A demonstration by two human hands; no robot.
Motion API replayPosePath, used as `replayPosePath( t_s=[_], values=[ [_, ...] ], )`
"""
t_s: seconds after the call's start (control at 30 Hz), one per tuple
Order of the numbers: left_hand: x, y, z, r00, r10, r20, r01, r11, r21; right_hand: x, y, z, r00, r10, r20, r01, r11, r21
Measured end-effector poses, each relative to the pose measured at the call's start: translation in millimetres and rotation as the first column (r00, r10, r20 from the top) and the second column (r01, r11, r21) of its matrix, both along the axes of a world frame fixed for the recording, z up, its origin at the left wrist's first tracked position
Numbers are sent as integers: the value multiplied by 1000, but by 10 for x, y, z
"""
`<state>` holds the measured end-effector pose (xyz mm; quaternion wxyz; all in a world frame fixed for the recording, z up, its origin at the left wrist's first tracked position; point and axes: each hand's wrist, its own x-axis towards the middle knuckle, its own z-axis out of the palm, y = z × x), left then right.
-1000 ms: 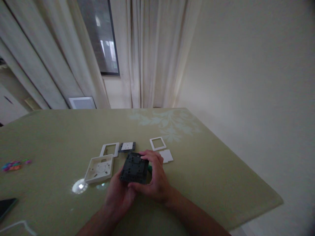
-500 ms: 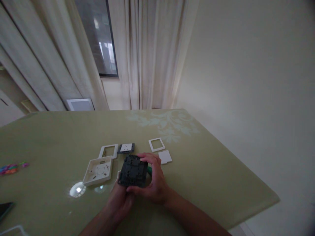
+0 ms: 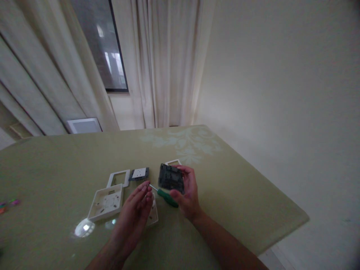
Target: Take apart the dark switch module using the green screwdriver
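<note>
My right hand [image 3: 189, 193] grips a black wall-switch or socket module [image 3: 170, 177] by its right side, thumb below and fingers behind. Its black, ribbed back is towards me and the module is raised above the table. My left hand [image 3: 136, 210] is apart from it, fingertips drawn together; anything pinched in them is too small to make out. A screwdriver with a green handle [image 3: 168, 198] lies between the hands. Its shaft tip is beside my left fingertips, and I cannot tell whether they touch. Partly behind my left hand is a white mounting box [image 3: 153, 214].
Left of my hands are another white mounting box [image 3: 94, 210], a white frame [image 3: 110, 180] and a socket module with a white face [image 3: 140, 173]. A second white frame [image 3: 176, 162] lies behind the held module. A wall [image 3: 267, 112] runs along the table's right side.
My left hand has let go of the black module and moved slightly left. The right hand has carried the module right and up, uncovering the screwdriver and the nearer mounting box. The view has shifted.
</note>
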<state>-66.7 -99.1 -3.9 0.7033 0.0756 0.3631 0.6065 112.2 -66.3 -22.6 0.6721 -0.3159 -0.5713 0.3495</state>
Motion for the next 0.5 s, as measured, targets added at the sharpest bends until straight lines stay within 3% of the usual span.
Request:
replayPosePath(
  t_s=[0.13, 0.2, 0.3, 0.4, 0.5],
  values=[
    [-49, 11, 160, 992, -125, 1, 125, 992, 20, 341, 359, -2, 969, -191, -159, 163, 971, -175],
    [-49, 39, 206, 959, -236, -155, 252, 963, 98, 495, 530, -43, 949, -244, -202, 181, 941, -286],
    [17, 231, 233, 803, -311, -509, 456, 870, 187, 654, 702, -121, 919, -310, -244, 190, 889, -416],
    [169, 653, 204, 669, -309, -676, 549, 819, 169, 758, 781, -189, 890, -375, -259, 209, 841, -499],
    [364, 1200, 131, 454, -287, -844, 648, 756, 92, 851, 827, -242, 867, -430, -251, 240, 803, -546]
  ],
)
